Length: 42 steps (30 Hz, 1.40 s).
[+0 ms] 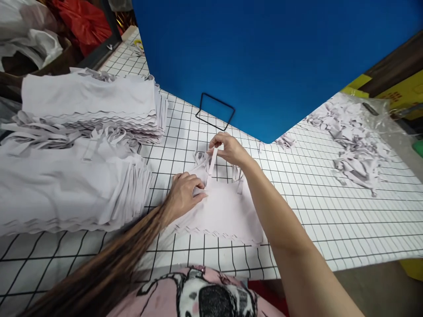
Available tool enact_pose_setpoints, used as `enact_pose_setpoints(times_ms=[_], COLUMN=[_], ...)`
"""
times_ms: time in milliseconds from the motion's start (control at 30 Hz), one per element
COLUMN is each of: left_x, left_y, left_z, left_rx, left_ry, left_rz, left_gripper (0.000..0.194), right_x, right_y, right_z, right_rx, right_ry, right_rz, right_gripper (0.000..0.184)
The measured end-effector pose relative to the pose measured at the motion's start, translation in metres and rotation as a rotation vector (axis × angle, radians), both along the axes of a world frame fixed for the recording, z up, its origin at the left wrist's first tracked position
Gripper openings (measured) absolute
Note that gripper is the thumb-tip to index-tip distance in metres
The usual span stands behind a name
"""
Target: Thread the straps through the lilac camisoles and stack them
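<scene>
The right grip (230, 149), its forearm extended forward and inward, pinches the upper end of one pale strap (212, 167) between thumb and fingers, holding it raised. The left grip (184, 194) is set lower, back of the hand upward, thumb and fingers closed on fabric near the strap's base. The strap rises from one pale garment (224, 209), spread on the gridded surface (317, 211) before the person. Two stacks, one rear stack (89, 94) and one front stack (62, 182), lie at left; one heap of scraps (357, 141) lies at right.
</scene>
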State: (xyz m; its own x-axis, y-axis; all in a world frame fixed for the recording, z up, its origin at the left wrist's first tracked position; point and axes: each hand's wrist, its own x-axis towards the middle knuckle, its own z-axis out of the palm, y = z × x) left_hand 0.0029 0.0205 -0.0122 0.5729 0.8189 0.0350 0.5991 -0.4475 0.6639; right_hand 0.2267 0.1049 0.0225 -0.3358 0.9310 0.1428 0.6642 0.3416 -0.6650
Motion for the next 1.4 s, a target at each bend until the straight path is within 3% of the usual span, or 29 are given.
enact_pose_setpoints(times_ms=[133, 200, 267, 367, 433, 533, 600, 667, 767, 833, 933, 1033, 1167, 1300, 1400], left_x=[-0.002, -0.001, 0.001, 0.004, 0.001, -0.013, -0.024, -0.031, -0.03, -0.027, -0.027, -0.026, -0.024, -0.031, -0.047], left_y=[-0.005, -0.007, -0.008, -0.007, -0.009, -0.02, -0.033, -0.047, -0.057, -0.054, -0.044, -0.043, -0.051, -0.06, -0.064], left_z=[-0.001, -0.004, -0.007, -0.009, -0.005, 0.007, 0.014, 0.02, 0.027, 0.032, 0.041, 0.046, 0.047, 0.059, 0.082], left_rx=[0.138, 0.234, 0.31, 0.343, 0.351, 0.357, 0.325, 0.244, 0.048, -0.113, -0.292, -0.327, -0.354, -0.417, -0.477], left_ry=[0.054, 0.086, 0.118, 0.148, 0.14, 0.134, 0.186, 0.297, 0.462, 0.496, 0.464, 0.401, 0.266, 0.077, -0.07], left_rz=[0.05, 0.04, -0.014, -0.054, -0.026, 0.12, 0.258, 0.343, 0.354, 0.36, 0.373, 0.376, 0.372, 0.332, 0.282], left_gripper=[0.037, 0.049, 0.049, 0.045, 0.043, 0.039, 0.039, 0.041, 0.039, 0.038, 0.036, 0.027, 0.032, 0.037, 0.043], right_x=[-0.005, -0.008, -0.01, -0.002, 0.011, 0.033, 0.044, 0.05, 0.05, 0.045, 0.038, 0.034, 0.028, 0.023, 0.024], right_y=[0.021, 0.026, 0.027, 0.016, -0.012, -0.091, -0.155, -0.209, -0.251, -0.254, -0.244, -0.239, -0.245, -0.254, -0.253], right_z=[-0.025, -0.032, -0.032, -0.019, -0.005, 0.011, 0.011, 0.002, -0.019, -0.027, -0.027, -0.022, -0.013, 0.013, 0.046], right_rx=[-0.285, -0.327, -0.332, -0.315, -0.226, -0.13, -0.241, -0.412, -0.557, -0.634, -0.676, -0.648, -0.612, -0.664, -0.623], right_ry=[0.03, 0.029, 0.034, 0.015, -0.047, -0.128, -0.166, -0.203, -0.202, -0.215, -0.2, -0.186, -0.062, 0.407, 0.572], right_rz=[-0.092, -0.098, -0.095, -0.096, -0.205, -0.57, -0.812, -0.96, -1.045, -1.038, -0.891, -0.769, -0.843, -0.783, -0.757], right_gripper=[0.024, 0.017, 0.011, 0.019, 0.017, 0.026, 0.038, 0.049, 0.052, 0.049, 0.038, 0.035, 0.029, 0.029, 0.03])
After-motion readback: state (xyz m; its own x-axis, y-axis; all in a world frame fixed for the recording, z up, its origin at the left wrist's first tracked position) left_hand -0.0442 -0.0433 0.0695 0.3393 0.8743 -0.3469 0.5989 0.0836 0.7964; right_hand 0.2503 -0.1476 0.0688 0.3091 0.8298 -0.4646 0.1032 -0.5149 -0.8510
